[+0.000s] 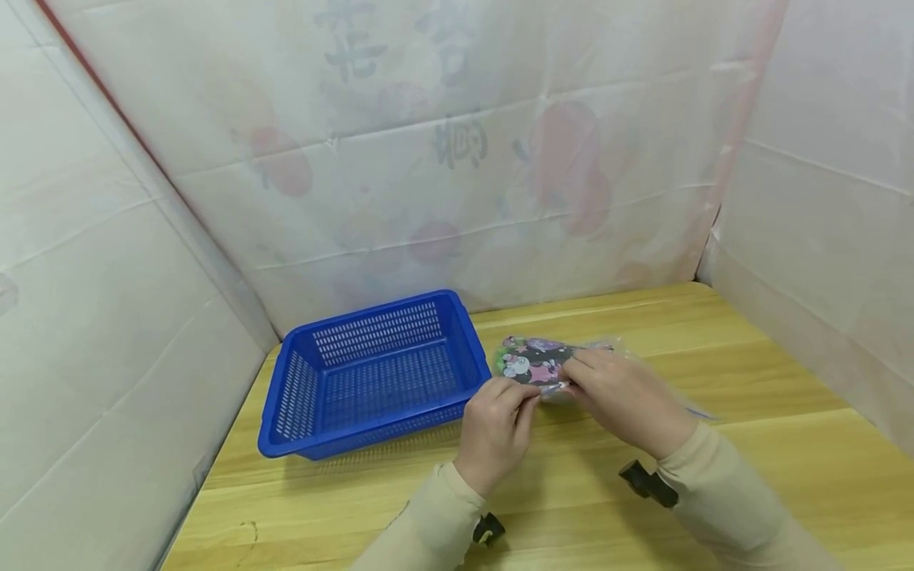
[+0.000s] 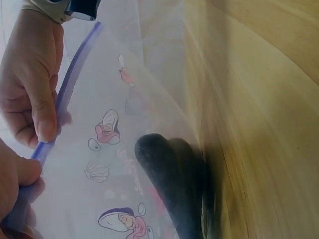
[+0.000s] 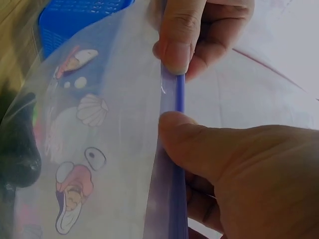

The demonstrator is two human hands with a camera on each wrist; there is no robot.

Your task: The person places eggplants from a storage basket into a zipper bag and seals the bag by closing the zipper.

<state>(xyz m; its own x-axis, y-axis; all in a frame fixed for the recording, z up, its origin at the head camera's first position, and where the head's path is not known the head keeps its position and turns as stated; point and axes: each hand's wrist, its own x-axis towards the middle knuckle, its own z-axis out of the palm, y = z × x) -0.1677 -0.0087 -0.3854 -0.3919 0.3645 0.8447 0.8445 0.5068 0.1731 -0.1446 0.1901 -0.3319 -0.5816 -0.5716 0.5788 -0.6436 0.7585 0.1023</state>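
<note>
A clear zip bag (image 1: 537, 363) printed with cartoon figures lies on the wooden table (image 1: 750, 444), just right of a blue slotted basket (image 1: 371, 349). Something dark (image 2: 174, 184) shows inside the bag. My left hand (image 1: 530, 395) pinches the bag's purple zip strip (image 3: 178, 97) at its near-left end. Right beside it, my right hand (image 1: 571, 374) pinches the same strip. In the left wrist view the right thumb (image 2: 46, 119) presses on the zip strip (image 2: 75, 64). In the right wrist view my left hand (image 3: 177, 59) and right hand (image 3: 174, 129) both grip the edge.
The basket holds nothing I can see and stands at the table's left back. White sheeting (image 1: 500, 159) with faint prints walls off the back and both sides. Black camera straps (image 1: 646, 482) sit on both wrists.
</note>
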